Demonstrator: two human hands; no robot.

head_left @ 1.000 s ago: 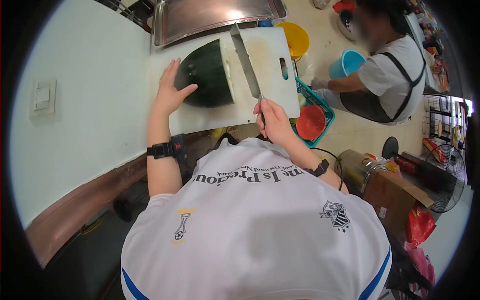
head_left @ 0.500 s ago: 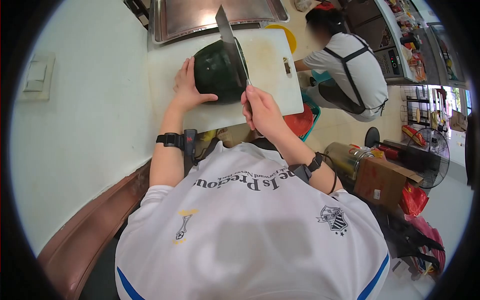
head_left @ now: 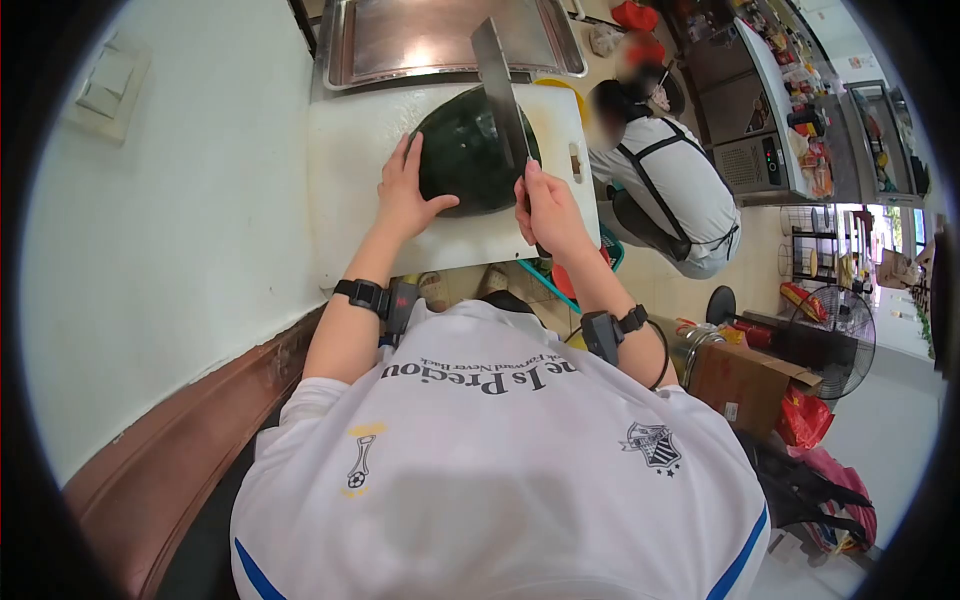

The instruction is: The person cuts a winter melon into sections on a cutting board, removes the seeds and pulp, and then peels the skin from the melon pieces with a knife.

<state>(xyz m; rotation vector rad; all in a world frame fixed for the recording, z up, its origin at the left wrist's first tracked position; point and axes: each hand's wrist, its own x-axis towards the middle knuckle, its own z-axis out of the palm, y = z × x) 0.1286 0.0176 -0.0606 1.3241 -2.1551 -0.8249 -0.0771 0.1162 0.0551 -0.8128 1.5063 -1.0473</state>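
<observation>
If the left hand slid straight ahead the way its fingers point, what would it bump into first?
Probably nothing new: the left hand already rests against the dark green watermelon, so pushing on would press into its rind, on the white cutting board.

Setting: commercial kitchen or food-prep room. Evidence: large steel tray (head_left: 450, 40) at the far edge of the surface; white cutting board (head_left: 370, 200) with a watermelon (head_left: 465, 150); a co-worker in an apron (head_left: 670, 185) crouched on the floor; steel appliance (head_left: 755, 160), stocked counters, wire rack and floor fan (head_left: 835, 345) beyond.

Dark-green watermelon half (head_left: 465, 150) under knife (head_left: 500, 85)
</observation>
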